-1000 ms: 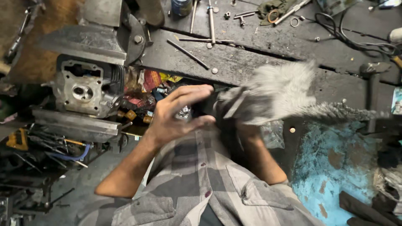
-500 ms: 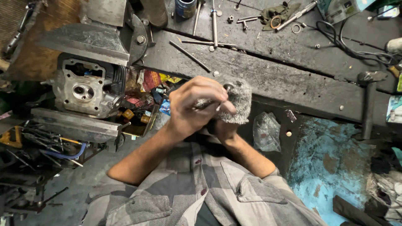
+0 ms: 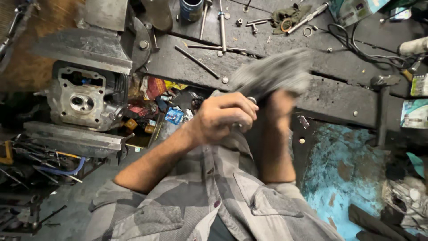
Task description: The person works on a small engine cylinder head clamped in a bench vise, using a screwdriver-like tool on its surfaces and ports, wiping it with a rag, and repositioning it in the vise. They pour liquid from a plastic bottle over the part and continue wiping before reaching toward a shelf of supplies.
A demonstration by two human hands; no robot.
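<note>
Left hand (image 3: pixel 225 118) clenched on a small metal part, right hand (image 3: pixel 278 105) bunching the grey rag (image 3: pixel 272 73) just above it; rag's long axis tilts up-right over my counter (image 3: pixel 339 96).

Motion-blurred grey rag (image 3: pixel 272 73) in right hand (image 3: pixel 278 107)
</note>
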